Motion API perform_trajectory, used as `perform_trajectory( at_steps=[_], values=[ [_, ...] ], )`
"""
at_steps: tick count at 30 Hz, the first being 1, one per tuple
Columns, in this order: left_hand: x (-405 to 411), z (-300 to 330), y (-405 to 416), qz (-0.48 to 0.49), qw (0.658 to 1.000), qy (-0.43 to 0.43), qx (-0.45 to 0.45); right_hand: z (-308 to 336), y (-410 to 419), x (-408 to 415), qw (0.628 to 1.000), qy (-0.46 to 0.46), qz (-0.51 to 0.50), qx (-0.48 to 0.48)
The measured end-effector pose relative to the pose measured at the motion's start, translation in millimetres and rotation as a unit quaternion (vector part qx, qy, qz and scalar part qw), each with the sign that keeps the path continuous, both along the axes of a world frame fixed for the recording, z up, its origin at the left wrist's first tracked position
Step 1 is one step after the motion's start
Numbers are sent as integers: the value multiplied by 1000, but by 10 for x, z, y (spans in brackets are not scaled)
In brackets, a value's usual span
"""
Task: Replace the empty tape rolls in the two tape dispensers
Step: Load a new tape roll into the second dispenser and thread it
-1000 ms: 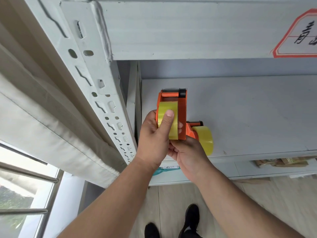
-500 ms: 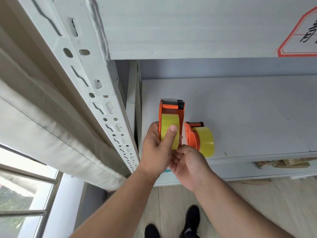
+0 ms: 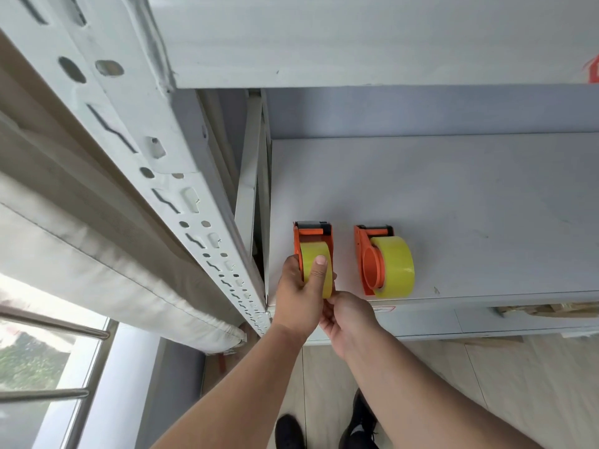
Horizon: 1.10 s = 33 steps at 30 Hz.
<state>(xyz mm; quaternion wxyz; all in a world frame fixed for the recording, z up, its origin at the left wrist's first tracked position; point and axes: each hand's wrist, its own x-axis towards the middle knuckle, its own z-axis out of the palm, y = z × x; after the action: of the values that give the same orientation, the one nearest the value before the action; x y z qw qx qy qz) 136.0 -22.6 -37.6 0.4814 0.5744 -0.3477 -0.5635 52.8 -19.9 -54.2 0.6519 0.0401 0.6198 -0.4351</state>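
Note:
Two orange tape dispensers stand on the grey shelf [image 3: 453,196], each loaded with a yellow tape roll. The left dispenser [image 3: 311,236] rests near the shelf's front left corner. My left hand [image 3: 301,296] wraps around it, thumb pressed on its yellow roll [image 3: 312,254]. My right hand [image 3: 348,315] sits just below, fingers touching the dispenser's lower end at the shelf edge. The right dispenser [image 3: 369,264] stands alone a short way to the right, its roll [image 3: 395,267] facing right, with no hand on it.
A slotted white shelf upright [image 3: 181,202] runs diagonally at the left, with a beige curtain [image 3: 81,247] and window rails [image 3: 48,325] beyond. An upper shelf beam [image 3: 356,40] hangs overhead. My shoes [image 3: 324,429] stand on the tiled floor below.
Both hands have lowered the left dispenser from a raised position down onto the shelf beside the other dispenser.

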Motion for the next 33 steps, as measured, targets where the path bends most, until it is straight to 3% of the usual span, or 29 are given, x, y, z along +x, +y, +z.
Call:
perform_trajectory(
  at_steps=[13,33],
  values=[
    [78,-152,-116,-29,999,-32,19,-208,-112,17,995,81,36,38],
    [118,-350,-243,-40,997,-61,26,-253,-188,24,994,91,33,44]
  ],
)
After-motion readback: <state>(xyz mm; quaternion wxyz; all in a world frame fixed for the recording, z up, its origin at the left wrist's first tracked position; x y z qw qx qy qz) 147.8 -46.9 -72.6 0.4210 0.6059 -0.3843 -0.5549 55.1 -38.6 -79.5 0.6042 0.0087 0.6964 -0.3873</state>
